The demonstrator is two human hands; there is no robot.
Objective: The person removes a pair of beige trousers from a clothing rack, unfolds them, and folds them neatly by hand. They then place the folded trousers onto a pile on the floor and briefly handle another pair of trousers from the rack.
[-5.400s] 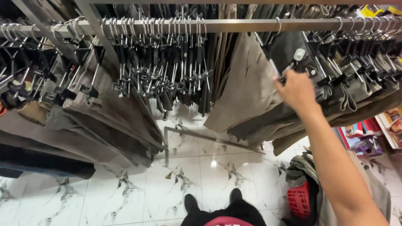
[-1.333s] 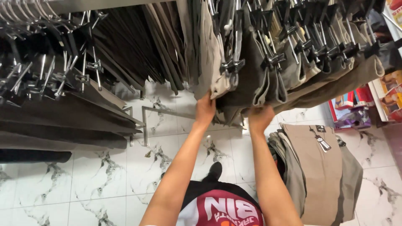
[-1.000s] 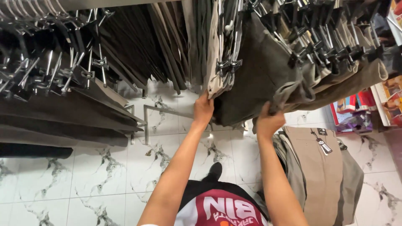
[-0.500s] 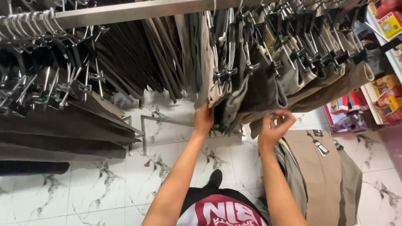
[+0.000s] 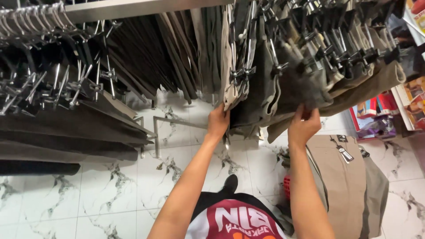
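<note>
Olive-grey woven trousers (image 5: 283, 95) hang folded from metal clip hangers (image 5: 242, 73) on a steel rail (image 5: 133, 8). Left hand (image 5: 218, 122) grips their hem edge beside a beige pair (image 5: 230, 95); right hand (image 5: 303, 126) pinches the drooping fabric from below.
</note>
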